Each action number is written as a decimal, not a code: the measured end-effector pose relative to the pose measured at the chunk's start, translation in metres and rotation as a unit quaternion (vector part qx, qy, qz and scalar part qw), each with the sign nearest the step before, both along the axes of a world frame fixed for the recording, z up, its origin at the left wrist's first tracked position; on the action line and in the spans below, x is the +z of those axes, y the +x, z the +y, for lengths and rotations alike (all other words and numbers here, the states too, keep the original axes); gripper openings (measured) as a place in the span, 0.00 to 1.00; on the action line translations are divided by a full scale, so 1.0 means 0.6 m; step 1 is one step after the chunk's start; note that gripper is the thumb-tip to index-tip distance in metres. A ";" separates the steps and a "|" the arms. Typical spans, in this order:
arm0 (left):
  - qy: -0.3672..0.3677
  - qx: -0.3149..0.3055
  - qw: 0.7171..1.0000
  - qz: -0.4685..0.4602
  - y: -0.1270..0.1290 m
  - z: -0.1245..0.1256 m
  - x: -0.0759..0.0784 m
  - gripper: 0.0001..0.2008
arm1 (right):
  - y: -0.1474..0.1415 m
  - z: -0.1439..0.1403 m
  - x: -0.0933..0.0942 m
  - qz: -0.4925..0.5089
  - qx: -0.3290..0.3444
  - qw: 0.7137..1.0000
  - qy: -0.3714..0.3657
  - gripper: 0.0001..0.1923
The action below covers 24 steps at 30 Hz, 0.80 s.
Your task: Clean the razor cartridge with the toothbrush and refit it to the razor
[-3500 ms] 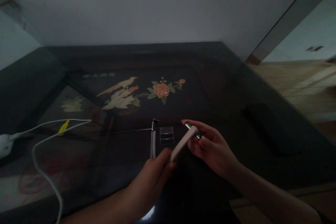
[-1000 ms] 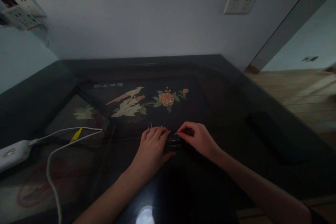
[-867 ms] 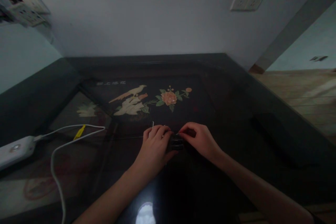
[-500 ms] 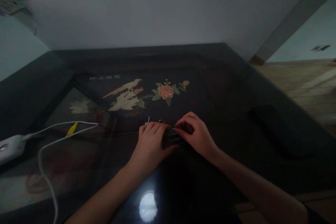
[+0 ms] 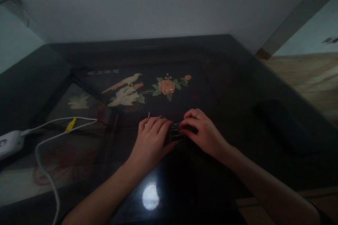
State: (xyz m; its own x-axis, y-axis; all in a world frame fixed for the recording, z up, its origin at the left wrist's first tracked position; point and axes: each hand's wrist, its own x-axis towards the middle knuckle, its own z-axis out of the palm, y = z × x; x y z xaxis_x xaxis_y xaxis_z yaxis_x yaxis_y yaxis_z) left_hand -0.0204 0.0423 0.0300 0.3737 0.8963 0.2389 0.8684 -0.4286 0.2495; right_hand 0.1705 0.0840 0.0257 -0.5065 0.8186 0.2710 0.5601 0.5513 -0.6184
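A small dark, boxy object (image 5: 176,133) with pale lines across its face is in front of me on the black table. My left hand (image 5: 152,134) is closed around its left side, fingertips on the far edge and thumb along the near edge. At the object's upper right, my right hand (image 5: 202,129) pinches with thumb and index finger; the fingertips touch it, and I cannot make out anything smaller between them. A ring is on one right-hand finger. Just beyond the left fingers show a thin shiny piece (image 5: 148,115) and a small metal loop (image 5: 162,116), partly hidden.
On the left lies a white power strip (image 5: 10,144) with a white cable (image 5: 47,174) bearing a yellow tag (image 5: 70,125). A dark flat case (image 5: 286,126) rests at the right. The glossy table (image 5: 227,77) has a bird-and-flower picture and meets the wall behind.
My right hand has shifted slightly right, uncovering more of the dark object's face. My left hand keeps its grip. The camera view has tilted down a little.
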 end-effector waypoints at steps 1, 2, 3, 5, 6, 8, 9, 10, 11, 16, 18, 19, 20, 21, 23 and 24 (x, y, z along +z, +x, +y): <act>0.001 -0.004 1.000 0.003 0.000 -0.001 -0.001 0.19 | 0.000 0.000 -0.002 -0.004 0.002 1.000 -0.007 0.05; 0.003 -0.008 1.000 0.005 0.001 -0.001 -0.002 0.19 | 0.000 -0.001 -0.003 -0.008 0.004 1.000 -0.013 0.05; 0.006 -0.011 1.000 0.006 0.001 -0.002 -0.003 0.19 | 0.000 -0.001 -0.004 -0.012 0.006 1.000 -0.019 0.05; 0.009 -0.019 1.000 0.009 0.002 -0.003 -0.004 0.19 | -0.001 -0.003 -0.005 -0.018 0.010 0.999 -0.027 0.05; 0.011 -0.022 1.000 0.009 0.002 -0.003 -0.005 0.19 | -0.001 -0.003 -0.005 -0.021 0.012 0.999 -0.032 0.05; 0.007 -0.027 1.000 0.011 0.003 -0.004 -0.005 0.19 | -0.003 -0.004 -0.005 -0.027 0.015 0.999 -0.045 0.05; 0.002 -0.028 1.000 0.012 0.003 -0.004 -0.006 0.20 | -0.004 -0.004 -0.005 -0.030 0.014 0.998 -0.054 0.05; -0.003 -0.028 1.000 0.013 0.004 -0.003 -0.006 0.20 | -0.005 -0.004 -0.006 -0.034 0.013 0.997 -0.065 0.06; -0.007 -0.029 0.999 0.012 0.004 -0.003 -0.007 0.20 | -0.006 -0.004 -0.006 -0.036 0.011 0.996 -0.075 0.06; -0.022 -0.034 0.999 0.009 0.004 -0.003 -0.011 0.21 | -0.008 0.000 -0.009 -0.043 0.009 0.995 -0.095 0.06; -0.027 -0.038 0.999 0.012 0.004 -0.003 -0.012 0.20 | -0.008 0.001 -0.010 -0.047 0.011 0.994 -0.100 0.06; -0.029 -0.039 0.999 0.015 0.005 -0.003 -0.012 0.21 | -0.008 0.001 -0.011 -0.049 0.012 0.993 -0.103 0.06; -0.031 -0.040 0.999 0.018 0.005 -0.002 -0.013 0.21 | -0.008 0.002 -0.011 -0.051 0.012 0.993 -0.107 0.06; -0.032 -0.040 0.998 0.020 0.005 -0.002 -0.012 0.21 | -0.008 0.002 -0.011 -0.053 0.013 0.992 -0.110 0.06; -0.036 -0.035 0.999 0.018 0.005 -0.002 -0.012 0.21 | -0.008 0.002 -0.011 -0.055 0.016 0.991 -0.117 0.06; -0.038 -0.032 0.999 0.015 0.005 -0.001 -0.012 0.21 | -0.008 0.001 -0.010 -0.056 0.017 0.991 -0.119 0.06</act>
